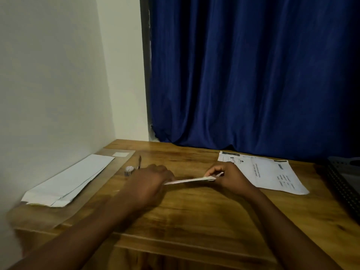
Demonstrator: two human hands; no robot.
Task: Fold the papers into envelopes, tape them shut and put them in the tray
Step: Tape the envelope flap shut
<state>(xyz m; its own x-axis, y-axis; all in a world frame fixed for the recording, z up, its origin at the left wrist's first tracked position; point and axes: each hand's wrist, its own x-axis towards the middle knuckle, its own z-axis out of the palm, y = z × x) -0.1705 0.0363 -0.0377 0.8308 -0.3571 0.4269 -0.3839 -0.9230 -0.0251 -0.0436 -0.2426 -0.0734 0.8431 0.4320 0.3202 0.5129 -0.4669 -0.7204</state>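
Folded paper (190, 180) held edge-on just above the middle of the desk (194, 221), seen as a thin white strip between both hands. Right hand (229, 177) pinches its right end, fingers curled round the edge. Left hand (150, 182) covers the left end, knuckles toward the camera; fingers curl down over the paper and appear to grip it, though the contact itself is hidden. Left of the hands, a flat stack of envelopes (68, 182) lies on a tray (120, 152) against the wall. Between that stack and the left hand: a pen (139, 162) and a small tape roll (129, 171), both near the left hand's knuckles. Right of the right hand, printed sheets (272, 172) lie flat, their near corner close to the wrist. Dark perforated object (342, 180) at the far right edge, partly cut off. Blue curtain (253, 75) hangs behind the desk.
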